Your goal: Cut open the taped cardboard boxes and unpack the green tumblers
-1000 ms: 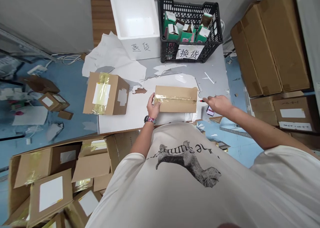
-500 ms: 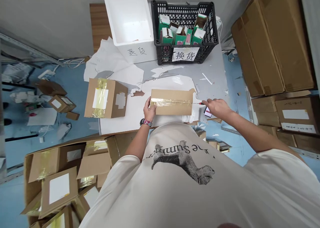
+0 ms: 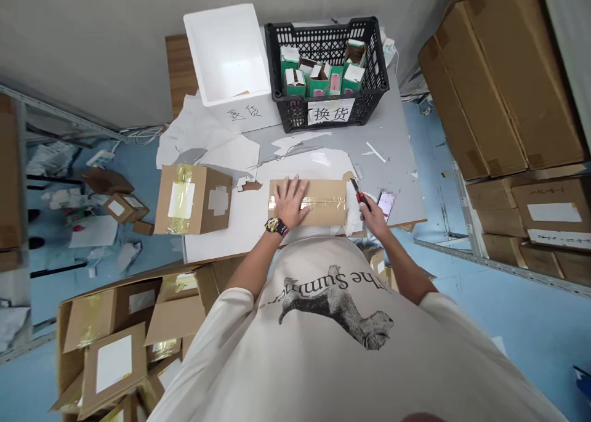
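Note:
A long cardboard box (image 3: 325,214) lies on the table with shiny tape along its middle seam. My left hand (image 3: 289,202) rests flat on the left part of its top, fingers spread. Just off the box's right end, my right hand (image 3: 373,217) is wrapped round a red and black utility knife (image 3: 359,194), its tip pointing up and to the left. Close to the right hand lies a phone (image 3: 386,204) with a lit screen. A taped carton (image 3: 187,199) with a white label stands to the left.
At the back stand a white foam box (image 3: 226,64) and a black plastic crate (image 3: 329,95) holding several green and white small boxes. Torn white paper (image 3: 203,132) covers part of the table (image 3: 397,145). Cartons (image 3: 113,354) fill a big box at lower left; large cartons (image 3: 498,83) are stacked right.
My left hand has gone from gripping the box's left end to lying flat on top. My right hand has drawn in toward the box, and the knife now points away from me.

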Demonstrator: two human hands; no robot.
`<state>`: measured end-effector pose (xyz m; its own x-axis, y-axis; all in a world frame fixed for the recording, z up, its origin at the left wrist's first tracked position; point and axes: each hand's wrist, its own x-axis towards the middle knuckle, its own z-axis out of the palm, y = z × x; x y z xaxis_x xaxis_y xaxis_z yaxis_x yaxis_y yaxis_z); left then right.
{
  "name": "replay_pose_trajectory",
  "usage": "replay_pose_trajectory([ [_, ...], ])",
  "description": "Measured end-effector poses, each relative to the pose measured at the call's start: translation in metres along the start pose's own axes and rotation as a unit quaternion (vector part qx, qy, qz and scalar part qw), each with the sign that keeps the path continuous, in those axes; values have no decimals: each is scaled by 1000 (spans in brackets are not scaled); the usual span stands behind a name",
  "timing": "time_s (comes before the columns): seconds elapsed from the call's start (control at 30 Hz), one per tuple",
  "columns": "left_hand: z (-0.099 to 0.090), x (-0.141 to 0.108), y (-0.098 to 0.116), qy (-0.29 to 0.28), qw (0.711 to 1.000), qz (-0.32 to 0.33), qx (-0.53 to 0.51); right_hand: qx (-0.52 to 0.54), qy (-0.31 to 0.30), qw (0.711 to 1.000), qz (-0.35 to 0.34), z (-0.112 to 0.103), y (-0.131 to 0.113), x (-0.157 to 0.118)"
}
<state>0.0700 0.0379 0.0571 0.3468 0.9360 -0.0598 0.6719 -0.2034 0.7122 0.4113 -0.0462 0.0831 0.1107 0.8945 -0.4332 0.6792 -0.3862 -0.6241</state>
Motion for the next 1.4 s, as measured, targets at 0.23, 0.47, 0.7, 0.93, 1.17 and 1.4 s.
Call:
replay_pose_trajectory([
  [0.23,25,30,-2,-10,1000,-13,20,216,40,976,0,79,-18,34],
  [0.47,25,33,-1,27,1000,-12,11,106,14,994,-31,62,-27,33],
  [0.7,26,35,-2,34,999,4,19,-79,32,989,-122,20,5,0],
  [0.93,27,35,-6,45,999,13,12,-294,-35,937,-184,-9,20,-23],
  [1.17,27,35,-4,36,999,4,28,-382,0,914,-135,4,6,-19],
  [1.4,24,37,-1,34,999,-6,5,-392,3,910,-134,14,1,-16],
])
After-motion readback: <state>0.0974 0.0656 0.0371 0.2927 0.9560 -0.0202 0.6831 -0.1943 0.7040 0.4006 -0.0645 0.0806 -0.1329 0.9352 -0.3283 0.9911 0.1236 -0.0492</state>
